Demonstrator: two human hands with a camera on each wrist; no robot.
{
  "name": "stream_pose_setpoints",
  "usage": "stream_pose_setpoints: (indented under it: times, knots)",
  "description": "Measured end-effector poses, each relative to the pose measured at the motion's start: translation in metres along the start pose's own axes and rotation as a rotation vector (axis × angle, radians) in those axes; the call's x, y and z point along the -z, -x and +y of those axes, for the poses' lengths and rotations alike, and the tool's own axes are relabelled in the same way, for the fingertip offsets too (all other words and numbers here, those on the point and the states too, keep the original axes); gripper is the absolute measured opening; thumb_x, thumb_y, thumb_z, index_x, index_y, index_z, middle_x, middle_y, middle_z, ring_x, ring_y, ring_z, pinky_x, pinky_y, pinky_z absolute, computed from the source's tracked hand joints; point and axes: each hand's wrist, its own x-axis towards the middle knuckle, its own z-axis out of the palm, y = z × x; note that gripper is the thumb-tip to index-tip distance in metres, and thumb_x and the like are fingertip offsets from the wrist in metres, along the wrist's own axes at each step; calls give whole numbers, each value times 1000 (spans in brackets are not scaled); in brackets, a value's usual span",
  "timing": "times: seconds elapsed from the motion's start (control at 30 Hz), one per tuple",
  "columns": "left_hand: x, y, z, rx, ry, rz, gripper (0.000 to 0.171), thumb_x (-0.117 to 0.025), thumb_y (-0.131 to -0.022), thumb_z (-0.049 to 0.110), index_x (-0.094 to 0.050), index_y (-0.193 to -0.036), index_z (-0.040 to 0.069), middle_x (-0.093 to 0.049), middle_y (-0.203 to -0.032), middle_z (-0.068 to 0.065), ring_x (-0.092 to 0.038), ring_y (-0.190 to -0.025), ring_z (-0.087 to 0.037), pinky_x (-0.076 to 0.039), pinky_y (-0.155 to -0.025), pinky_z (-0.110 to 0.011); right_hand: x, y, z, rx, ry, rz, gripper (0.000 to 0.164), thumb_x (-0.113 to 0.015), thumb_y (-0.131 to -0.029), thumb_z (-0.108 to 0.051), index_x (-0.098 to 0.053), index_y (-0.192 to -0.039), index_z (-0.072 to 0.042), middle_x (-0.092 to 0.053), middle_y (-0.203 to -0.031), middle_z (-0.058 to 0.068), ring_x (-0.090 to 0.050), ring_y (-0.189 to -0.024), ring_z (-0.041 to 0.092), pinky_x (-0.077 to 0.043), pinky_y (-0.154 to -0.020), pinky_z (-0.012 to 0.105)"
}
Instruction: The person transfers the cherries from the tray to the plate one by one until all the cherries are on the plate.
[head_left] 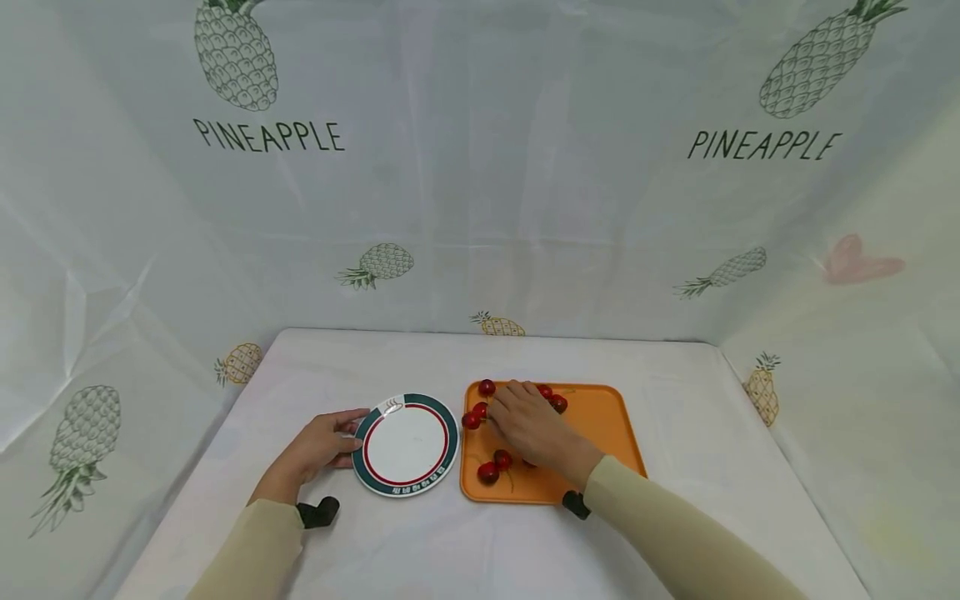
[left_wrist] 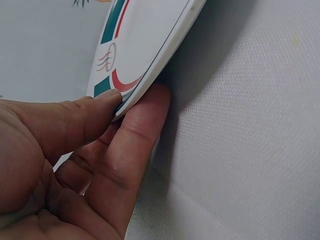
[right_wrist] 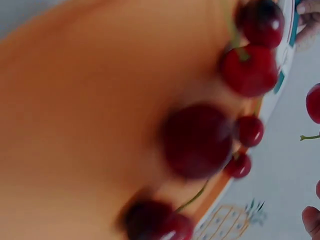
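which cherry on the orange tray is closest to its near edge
The front pair's left cherry in the head view; its neighbour and other visible cherries lie farther back.

Looks like a cloth-screened capture booth; from here can't tell what building it sits in. Clock is from the near edge of the desk (head_left: 420,550), 12 straight across. Pale sheet (head_left: 480,192) hangs at 12, more sheeting (head_left: 45,317) round to 10 and 2, creased at 10. Print: pineapples (head_left: 236,58) plus PINEAPPLE lettering (head_left: 268,136) at 11 and 1, pink heart (head_left: 847,265) at 2. Desk dressed in white cloth (head_left: 675,400). Black unit (head_left: 320,512) at left wrist, another at right: recording kit.
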Motion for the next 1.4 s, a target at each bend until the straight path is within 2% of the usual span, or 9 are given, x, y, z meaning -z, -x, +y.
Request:
stream_pose_setpoints:
  times: [0.13,0.3,0.43,0.67,0.9,1.17,1.4]
  knots:
    - [0,0,1,10,0,2,61,-69,-96,-5,-54,-154,8,-54,-128,-20,-65,-85,-21,-65,-73,-34,-3,-26,-14,-5,-9,-38,16,-63,-106,-31,-64,-110,-16,-56,-105,-1,-49,-103,20,-44,-89,30]
    - [0,0,0,9,4,9,61,-69,-96,-5,-55,-153,8,-54,-127,-20,-65,-84,-21,-65,-72,-34,-11,-53,-33,-8,53,-56,17,-62,-107,-33,-65,-111,-16,-56,-103,-2,-48,-100,19,-45,-90,30]
    - [-1,-1,-1,11,0,20,61,-70,-95,-5,-56,-153,9,-55,-126,-19,-65,-83,-21,-65,-71,-33,-17,-69,-49,-4,76,-86,22,-60,-108,-36,-64,-115,-16,-55,-102,-2,-48,-101,19,-45,-89,29]
    - [-3,-1,-1,7,-9,23,60,-71,-95,-4,-57,-152,10,-55,-127,-19,-65,-81,-21,-64,-71,-34,-32,-88,-72,4,38,-104,24,-58,-108,-37,-65,-117,-16,-57,-107,-2,-48,-104,18,-44,-90,29]
    - [-2,-1,-2,2,16,21,60,-71,-95,-5,-57,-152,9,-56,-126,-20,-66,-81,-21,-65,-72,-34,-43,-98,-85,5,35,-110,27,-60,-107,-38,-65,-122,-16,-61,-112,-2,-49,-107,18,-46,-93,28]
    - [-2,-1,-2,3,25,19,61,-70,-95,-6,-56,-152,9,-55,-126,-19,-66,-82,-21,-65,-72,-34,-51,-97,-90,13,33,-125,29,-61,-107,-38,-64,-125,-16,-61,-120,0,-51,-113,18,-47,-97,29]
    - [-3,2,1,9,22,23,61,-69,-95,-7,-56,-152,8,-55,-127,-20,-66,-82,-21,-65,-73,-34,-55,-97,-92,18,61,-123,28,-60,-107,-39,-65,-124,-16,-62,-120,0,-52,-111,19,-47,-95,29]
